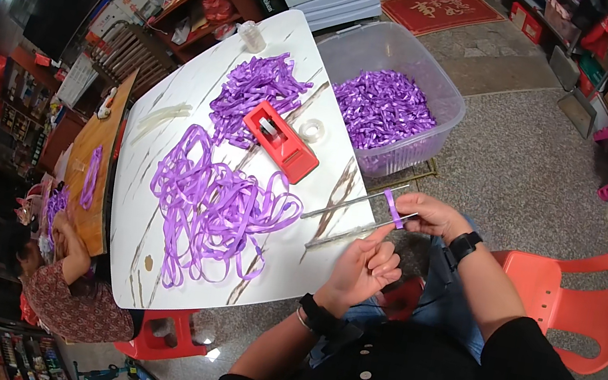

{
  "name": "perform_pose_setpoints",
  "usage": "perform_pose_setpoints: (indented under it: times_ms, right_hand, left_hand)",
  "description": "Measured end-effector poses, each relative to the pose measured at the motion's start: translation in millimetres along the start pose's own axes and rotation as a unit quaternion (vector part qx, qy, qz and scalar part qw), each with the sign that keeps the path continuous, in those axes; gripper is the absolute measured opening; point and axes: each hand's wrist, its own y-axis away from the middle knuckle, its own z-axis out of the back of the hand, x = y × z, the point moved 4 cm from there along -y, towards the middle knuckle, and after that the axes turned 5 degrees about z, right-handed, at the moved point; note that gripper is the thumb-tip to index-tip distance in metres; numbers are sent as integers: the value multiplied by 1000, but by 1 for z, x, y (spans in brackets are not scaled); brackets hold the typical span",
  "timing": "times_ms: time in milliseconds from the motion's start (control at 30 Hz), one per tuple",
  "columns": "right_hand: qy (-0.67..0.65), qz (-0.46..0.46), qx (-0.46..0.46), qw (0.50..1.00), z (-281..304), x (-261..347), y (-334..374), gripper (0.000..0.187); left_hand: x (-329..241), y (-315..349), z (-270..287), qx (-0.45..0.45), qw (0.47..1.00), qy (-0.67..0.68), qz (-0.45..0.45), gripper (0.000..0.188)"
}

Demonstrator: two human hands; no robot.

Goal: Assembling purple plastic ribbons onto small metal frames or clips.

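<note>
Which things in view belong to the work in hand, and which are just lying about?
Seems part of the job:
short purple ribbon strip
two thin metal rods
tangled purple ribbon
bunched purple ribbon pile
clear plastic tub of purple pieces
red plastic tape dispenser, perhaps

Likely just lying about:
orange plastic chair
red rectangular mat

I see purple ribbon (pixel 252 91), a white counter (pixel 192 89) veined brown, a red dispenser (pixel 292 153); red-and-gold mat (pixel 441 11) at 1 o'clock.

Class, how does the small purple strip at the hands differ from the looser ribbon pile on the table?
The purple strip is short; the ribbon pile is a tangle of long loops. The strip is at the metal rods; the pile lies on the table. Both are purple.
</note>
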Motion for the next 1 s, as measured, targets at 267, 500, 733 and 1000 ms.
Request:
perform_pose_setpoints:
  times_ms: [267, 500, 733, 1000]
  right_hand:
    - [-342, 40, 99, 933, -25, -52, -30, 15]
    - [-267, 32, 48, 962, -32, -48, -28, 19]
    - [183, 76, -174, 965, -18, 29, 26, 36]
    - [588, 123, -267, 753, -85, 81, 51, 43]
  left_hand:
    - [1, -1, 3, 13, 1000, 24, 10, 49]
    - [2, 0, 4, -11, 1000, 19, 3, 49]
    - [1, 0, 6, 3, 1000, 0, -6, 48]
    - [1, 2, 10, -5, 1000, 20, -8, 41]
